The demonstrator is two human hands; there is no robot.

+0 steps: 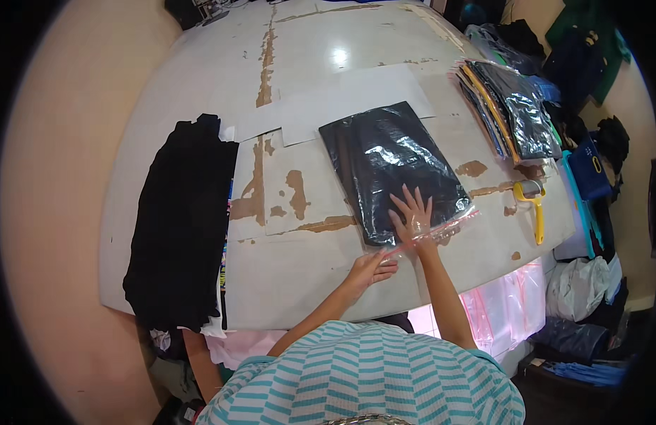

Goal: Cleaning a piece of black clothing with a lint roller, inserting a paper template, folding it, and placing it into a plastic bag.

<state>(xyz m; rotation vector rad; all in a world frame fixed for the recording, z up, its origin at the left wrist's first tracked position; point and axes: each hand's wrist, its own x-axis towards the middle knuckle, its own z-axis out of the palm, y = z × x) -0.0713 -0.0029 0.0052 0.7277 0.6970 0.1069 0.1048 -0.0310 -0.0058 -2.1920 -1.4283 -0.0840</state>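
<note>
A clear plastic zip bag [395, 247] with a red seal line lies on the worktable before me, its mouth towards my body. Inside it is a folded dark garment [381, 159], flat and slightly turned. My left hand [367, 273] pinches the left end of the bag's mouth between thumb and fingers. Through the mouth reaches my right hand [414, 215], its fingers spread and its palm down on the garment under the film. The plastic covers part of that hand.
A stack of black garments [182, 223] lies at the left of the worn white worktable [301, 281]. White sheets [354, 90] lie beyond the bag. On the right are several bagged garments [511, 111] and a yellow-handled lint roller [535, 207]. Clear bags [511, 303] hang below the front edge.
</note>
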